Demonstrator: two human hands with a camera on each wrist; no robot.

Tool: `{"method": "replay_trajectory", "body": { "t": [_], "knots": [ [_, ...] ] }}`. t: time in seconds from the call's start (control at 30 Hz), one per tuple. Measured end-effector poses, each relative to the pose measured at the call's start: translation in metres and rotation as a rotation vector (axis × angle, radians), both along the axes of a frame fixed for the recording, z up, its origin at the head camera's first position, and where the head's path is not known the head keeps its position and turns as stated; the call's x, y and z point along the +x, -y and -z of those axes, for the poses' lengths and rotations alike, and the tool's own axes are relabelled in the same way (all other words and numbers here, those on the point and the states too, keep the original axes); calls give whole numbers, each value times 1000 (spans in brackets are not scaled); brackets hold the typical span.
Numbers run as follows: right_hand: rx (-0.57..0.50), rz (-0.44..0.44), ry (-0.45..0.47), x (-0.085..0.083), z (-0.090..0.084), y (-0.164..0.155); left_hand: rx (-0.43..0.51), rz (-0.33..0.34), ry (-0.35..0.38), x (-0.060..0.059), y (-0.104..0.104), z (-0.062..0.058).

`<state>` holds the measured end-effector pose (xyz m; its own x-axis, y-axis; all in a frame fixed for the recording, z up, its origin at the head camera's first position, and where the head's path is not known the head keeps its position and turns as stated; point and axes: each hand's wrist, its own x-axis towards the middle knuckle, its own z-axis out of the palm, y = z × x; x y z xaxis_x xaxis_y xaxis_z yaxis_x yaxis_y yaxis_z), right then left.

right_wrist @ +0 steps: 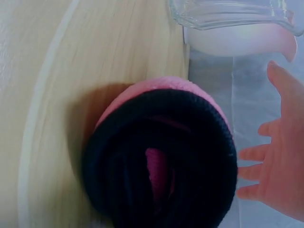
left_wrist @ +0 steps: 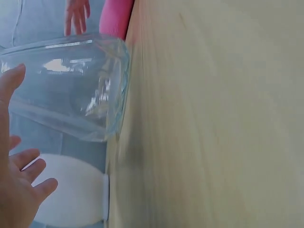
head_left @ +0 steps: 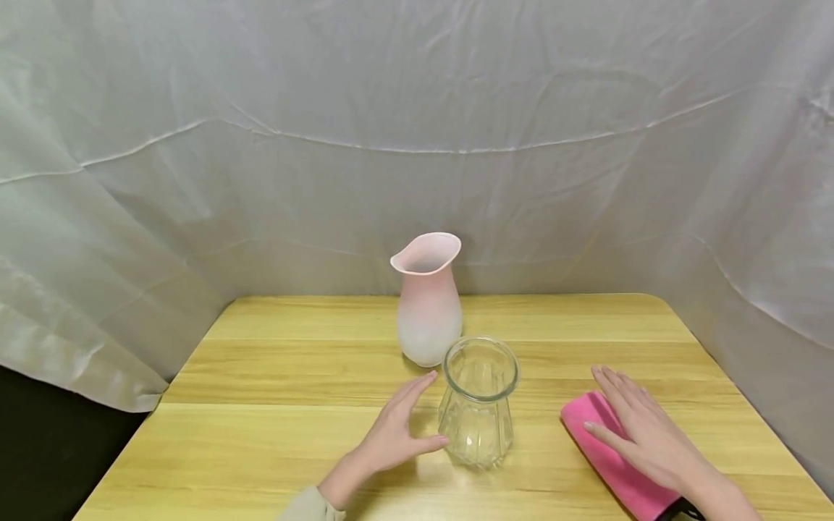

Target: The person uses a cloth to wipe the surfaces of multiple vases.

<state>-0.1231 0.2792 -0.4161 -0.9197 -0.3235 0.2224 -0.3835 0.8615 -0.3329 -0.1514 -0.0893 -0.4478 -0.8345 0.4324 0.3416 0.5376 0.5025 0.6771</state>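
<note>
A clear ribbed glass vase (head_left: 478,401) stands upright near the table's middle. Just behind it is a frosted pink-and-white vase (head_left: 426,300). My left hand (head_left: 417,412) lies open against the glass vase's left side, fingers straight and the thumb at its base. The left wrist view shows that left hand (left_wrist: 14,190) beside the glass vase (left_wrist: 71,90). At the right, a rolled pink cloth (head_left: 612,456) lies on the table. My right hand (head_left: 625,420) is spread flat over its far end. In the right wrist view the pink cloth (right_wrist: 161,156) has a dark edge, and the right hand's fingers (right_wrist: 280,161) are splayed beside it.
The wooden table (head_left: 293,376) is enclosed at the back and both sides by a draped white sheet (head_left: 417,145). The table's rounded far right corner is near the sheet. Bare wood stretches to the left of my left hand.
</note>
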Motion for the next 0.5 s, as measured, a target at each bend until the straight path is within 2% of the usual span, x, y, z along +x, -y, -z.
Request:
{"method": "replay_trajectory", "body": {
  "t": [0.1,0.17,0.33,0.5],
  "knots": [
    [-14,2,11,0,1,-1,50,12,59,-1,-6,2],
    [-44,16,50,-1,1,-1,71,24,80,-2,-9,3],
    [-139,84,162,-6,-1,1,117,40,108,-3,-14,4],
    [-144,160,207,-10,9,4,131,38,128,-2,-17,5]
  ]
}}
